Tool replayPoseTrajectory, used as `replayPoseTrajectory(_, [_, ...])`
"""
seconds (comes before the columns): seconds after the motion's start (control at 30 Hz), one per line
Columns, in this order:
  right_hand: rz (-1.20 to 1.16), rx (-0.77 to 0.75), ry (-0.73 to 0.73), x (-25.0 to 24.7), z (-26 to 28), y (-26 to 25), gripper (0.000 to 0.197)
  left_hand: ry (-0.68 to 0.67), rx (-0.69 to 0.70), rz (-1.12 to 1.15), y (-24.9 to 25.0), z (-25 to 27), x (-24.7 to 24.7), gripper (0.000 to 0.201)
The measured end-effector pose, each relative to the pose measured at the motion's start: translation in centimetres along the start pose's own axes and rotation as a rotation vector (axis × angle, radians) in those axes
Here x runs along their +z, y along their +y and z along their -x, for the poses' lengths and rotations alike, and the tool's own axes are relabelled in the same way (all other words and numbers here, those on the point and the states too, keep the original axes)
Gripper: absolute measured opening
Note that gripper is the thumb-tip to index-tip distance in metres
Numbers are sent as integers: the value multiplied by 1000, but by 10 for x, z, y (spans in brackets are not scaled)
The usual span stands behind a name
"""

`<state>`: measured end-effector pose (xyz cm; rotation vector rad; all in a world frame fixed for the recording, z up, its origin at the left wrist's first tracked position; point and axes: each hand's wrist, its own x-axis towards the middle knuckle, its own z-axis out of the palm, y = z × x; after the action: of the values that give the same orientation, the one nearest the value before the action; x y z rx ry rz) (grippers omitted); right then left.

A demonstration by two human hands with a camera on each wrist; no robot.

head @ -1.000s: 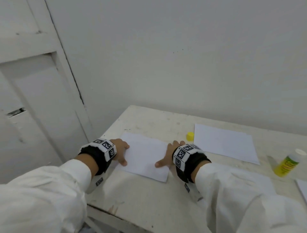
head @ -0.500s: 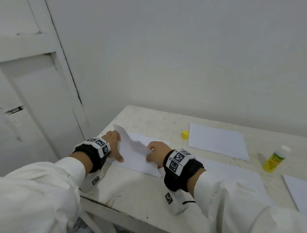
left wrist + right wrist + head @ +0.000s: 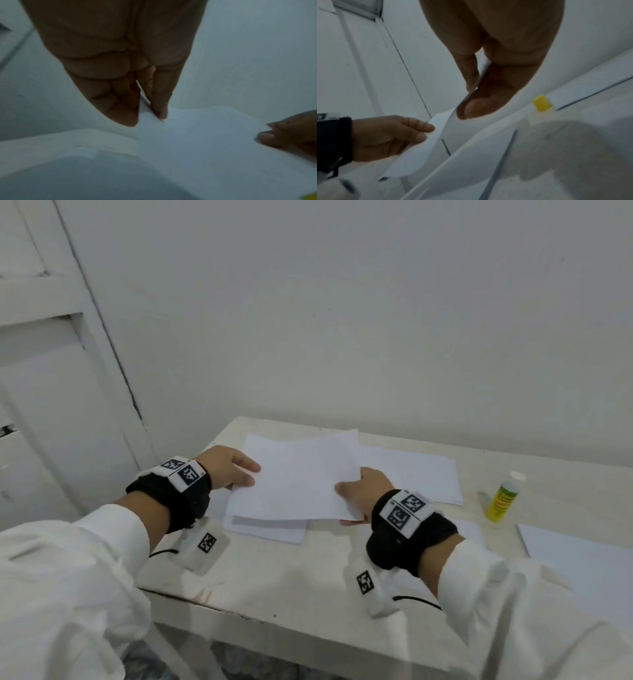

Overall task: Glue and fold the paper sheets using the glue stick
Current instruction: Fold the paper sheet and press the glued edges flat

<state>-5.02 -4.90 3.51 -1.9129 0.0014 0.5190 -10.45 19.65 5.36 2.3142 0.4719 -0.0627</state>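
A white paper sheet (image 3: 298, 474) is lifted off the table, held by both hands. My left hand (image 3: 239, 470) pinches its left edge between thumb and fingers; the left wrist view shows that pinch on the sheet (image 3: 188, 135). My right hand (image 3: 356, 491) pinches the right edge, thumb on top, and the right wrist view shows the sheet (image 3: 426, 146) bowing between the two hands. Another sheet (image 3: 270, 529) lies on the table beneath it. An uncapped yellow glue stick (image 3: 503, 498) stands at the right. Its yellow cap (image 3: 541, 103) shows only in the right wrist view.
More white sheets lie on the white table (image 3: 274, 583): one behind my right hand (image 3: 418, 474), one at the right edge (image 3: 575, 559). The wall runs close behind the table. A white door (image 3: 51, 388) stands to the left.
Both hands went from resting flat on the sheet to pinching its sides and lifting it. The sheet now hangs in the air, above another sheet on the table.
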Motion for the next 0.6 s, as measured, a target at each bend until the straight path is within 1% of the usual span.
replayPoseTrajectory(0.07, [8,63,26,-38,9,14,30,-109,35,24,25,1,26,32])
replayPoseTrajectory(0.17, [-7,123,83,-91,23,42,23,-258,83,-19,58,1,74,44])
replayPoseTrajectory(0.23, [45,168,138,-116,31,59,20,-329,116,-100,74,0,106,46])
replayPoseTrajectory(0.3, [107,206,175,-134,36,74,19,-386,134,-152,85,1,130,42])
replayPoseTrajectory(0.37, [178,262,184,-147,42,84,14,-439,122,-181,89,0,148,34])
replayPoseTrajectory(0.47, [241,323,180,-161,45,97,27,-486,109,-229,93,0,164,27])
replayPoseTrajectory(0.6, [248,389,186,-165,44,107,36,-499,99,-253,94,0,174,24])
